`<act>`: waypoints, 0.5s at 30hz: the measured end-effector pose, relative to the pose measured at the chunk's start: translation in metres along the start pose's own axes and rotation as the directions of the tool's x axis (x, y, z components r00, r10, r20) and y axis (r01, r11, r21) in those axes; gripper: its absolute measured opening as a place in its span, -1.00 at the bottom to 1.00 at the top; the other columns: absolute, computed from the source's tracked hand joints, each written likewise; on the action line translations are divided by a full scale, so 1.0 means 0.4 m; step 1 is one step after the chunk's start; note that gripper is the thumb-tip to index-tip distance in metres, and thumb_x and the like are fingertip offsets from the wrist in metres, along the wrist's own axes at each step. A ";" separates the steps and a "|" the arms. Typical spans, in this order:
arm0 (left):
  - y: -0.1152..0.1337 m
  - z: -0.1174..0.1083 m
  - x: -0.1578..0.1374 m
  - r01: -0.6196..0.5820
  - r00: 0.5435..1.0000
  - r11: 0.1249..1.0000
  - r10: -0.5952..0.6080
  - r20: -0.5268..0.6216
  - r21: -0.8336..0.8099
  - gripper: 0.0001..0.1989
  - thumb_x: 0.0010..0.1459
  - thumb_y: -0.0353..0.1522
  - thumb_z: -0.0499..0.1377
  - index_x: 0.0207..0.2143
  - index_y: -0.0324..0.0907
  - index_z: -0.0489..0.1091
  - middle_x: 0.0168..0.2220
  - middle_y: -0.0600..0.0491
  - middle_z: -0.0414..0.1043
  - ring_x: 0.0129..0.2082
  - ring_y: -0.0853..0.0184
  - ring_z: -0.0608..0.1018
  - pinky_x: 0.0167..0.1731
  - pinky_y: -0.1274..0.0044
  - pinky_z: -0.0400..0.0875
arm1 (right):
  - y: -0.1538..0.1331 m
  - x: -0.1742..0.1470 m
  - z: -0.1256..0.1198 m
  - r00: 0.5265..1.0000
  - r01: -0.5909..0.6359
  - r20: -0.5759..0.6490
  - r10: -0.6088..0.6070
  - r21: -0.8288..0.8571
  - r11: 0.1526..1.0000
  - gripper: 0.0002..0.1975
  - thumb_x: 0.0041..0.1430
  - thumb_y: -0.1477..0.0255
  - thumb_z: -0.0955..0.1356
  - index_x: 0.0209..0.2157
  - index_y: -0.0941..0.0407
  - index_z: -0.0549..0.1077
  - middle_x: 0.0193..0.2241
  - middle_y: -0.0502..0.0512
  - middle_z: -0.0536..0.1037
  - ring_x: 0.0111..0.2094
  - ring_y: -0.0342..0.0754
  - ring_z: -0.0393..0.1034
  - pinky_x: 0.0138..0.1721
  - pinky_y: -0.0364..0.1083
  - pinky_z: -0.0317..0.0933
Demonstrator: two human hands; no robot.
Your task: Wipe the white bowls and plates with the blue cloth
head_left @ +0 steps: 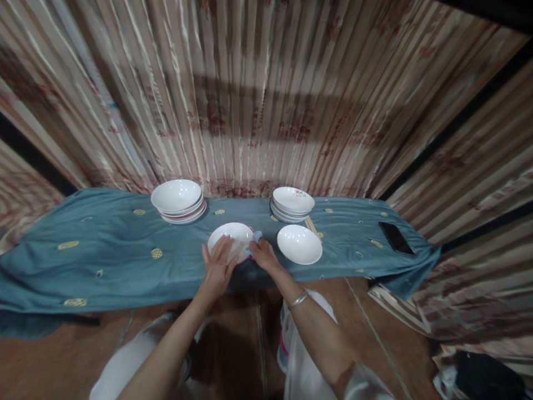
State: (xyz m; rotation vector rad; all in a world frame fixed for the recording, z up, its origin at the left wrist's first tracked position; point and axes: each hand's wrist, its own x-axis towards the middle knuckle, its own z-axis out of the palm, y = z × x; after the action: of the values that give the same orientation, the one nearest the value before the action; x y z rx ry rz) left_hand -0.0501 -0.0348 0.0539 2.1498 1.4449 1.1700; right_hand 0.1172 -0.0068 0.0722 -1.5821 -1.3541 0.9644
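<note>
A shallow white bowl (216,233) with a red rim lies near the front of the cloth-covered table. My left hand (219,264) is closed over its near left rim, with fingers reaching inside. At the bowl's right rim, my right hand (263,254) is closed on a light blue and white cloth (257,236). Part of the cloth seems to spread into the bowl; blur hides its exact extent. Just right of my right hand sits another white bowl (300,244), apart from it.
Stacked white bowls (177,197) stand at the back left, and another stack (292,201) at the back right. Pale sticks (311,226) lie beside the right stack. A black phone (395,238) rests toward the right end of the teal tablecloth (125,266). A patterned curtain (250,111) hangs behind.
</note>
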 end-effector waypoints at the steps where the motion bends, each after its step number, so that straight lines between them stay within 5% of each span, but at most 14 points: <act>1: -0.011 -0.001 0.006 0.093 0.993 0.993 -0.098 -0.063 -0.071 -0.48 0.22 -0.20 0.04 0.20 -0.15 0.22 0.27 -0.18 0.19 0.31 0.09 0.15 0.27 0.08 -0.38 | -0.009 0.000 -0.004 1.000 -0.005 0.005 0.006 -0.150 0.989 -0.81 0.19 0.43 0.26 -0.36 0.13 0.50 -0.45 0.11 0.59 -0.28 0.06 0.49 -0.18 -0.06 0.28; 2: -0.022 -0.001 0.012 0.202 0.967 0.965 -0.223 -0.122 -0.169 -0.42 0.18 -0.19 0.08 0.23 -0.17 0.17 0.30 -0.18 0.13 0.33 0.08 0.09 0.27 0.10 -0.32 | -0.019 -0.001 -0.007 1.000 -0.008 0.010 0.011 -0.297 0.955 -0.78 0.22 0.43 0.23 -0.24 0.15 0.50 -0.33 0.16 0.61 -0.21 0.07 0.50 -0.14 -0.05 0.27; 4: -0.044 -0.001 0.023 0.406 0.841 0.805 -0.514 -0.167 -0.432 -0.35 0.10 -0.21 0.15 0.22 -0.21 0.18 0.31 -0.19 0.12 0.33 0.06 0.09 0.28 0.19 -0.14 | -0.038 -0.003 -0.013 1.000 0.002 0.024 0.011 -0.493 0.870 -0.70 0.28 0.43 0.19 -0.04 0.18 0.42 -0.15 0.21 0.58 -0.09 0.07 0.47 -0.06 -0.05 0.25; 6: -0.058 0.000 0.030 0.488 0.699 0.547 -0.711 -0.070 -0.680 -0.42 0.01 -0.27 0.20 0.12 -0.22 0.31 0.20 -0.17 0.31 0.25 0.06 0.26 0.23 0.25 0.06 | -0.054 -0.003 -0.016 0.999 0.019 0.051 0.013 -0.587 0.809 -0.65 0.32 0.43 0.16 0.06 0.21 0.34 -0.08 0.24 0.56 -0.04 0.07 0.46 -0.02 -0.05 0.24; 7: -0.062 0.001 0.031 0.484 0.666 0.432 -0.746 0.001 -0.761 -0.47 -0.03 -0.30 0.21 0.04 -0.23 0.38 0.11 -0.16 0.41 0.18 0.06 0.35 0.19 0.26 0.15 | -0.060 -0.002 -0.016 0.998 0.030 0.066 0.014 -0.620 0.784 -0.64 0.33 0.43 0.15 0.09 0.22 0.31 -0.07 0.25 0.55 -0.04 0.07 0.46 -0.01 -0.05 0.24; 9: -0.063 0.003 0.029 0.451 0.671 0.301 -0.736 0.096 -0.840 -0.57 -0.12 -0.33 0.24 -0.12 -0.24 0.48 -0.06 -0.12 0.53 0.05 0.09 0.47 0.10 0.29 0.27 | -0.068 0.005 -0.015 0.996 0.053 0.088 0.009 -0.674 0.737 -0.62 0.34 0.44 0.14 0.12 0.24 0.28 -0.06 0.27 0.55 -0.03 0.08 0.46 -0.01 -0.04 0.24; 15: -0.044 -0.003 0.022 0.405 0.693 0.252 -0.711 0.115 -0.879 -0.65 -0.27 -0.34 0.30 -0.32 -0.23 0.52 -0.20 -0.06 0.58 -0.08 0.15 0.53 -0.04 0.36 0.38 | -0.083 0.040 0.008 0.986 0.167 0.137 -0.096 -0.757 0.632 -0.66 0.34 0.41 0.15 0.06 0.26 0.29 -0.05 0.31 0.53 -0.05 0.05 0.46 -0.05 -0.07 0.27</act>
State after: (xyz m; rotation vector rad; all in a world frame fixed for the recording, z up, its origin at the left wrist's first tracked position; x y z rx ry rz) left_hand -0.0608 -0.0194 0.0477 0.6209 1.1364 1.4808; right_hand 0.1041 0.0121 0.1012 -2.0144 -2.0872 0.3372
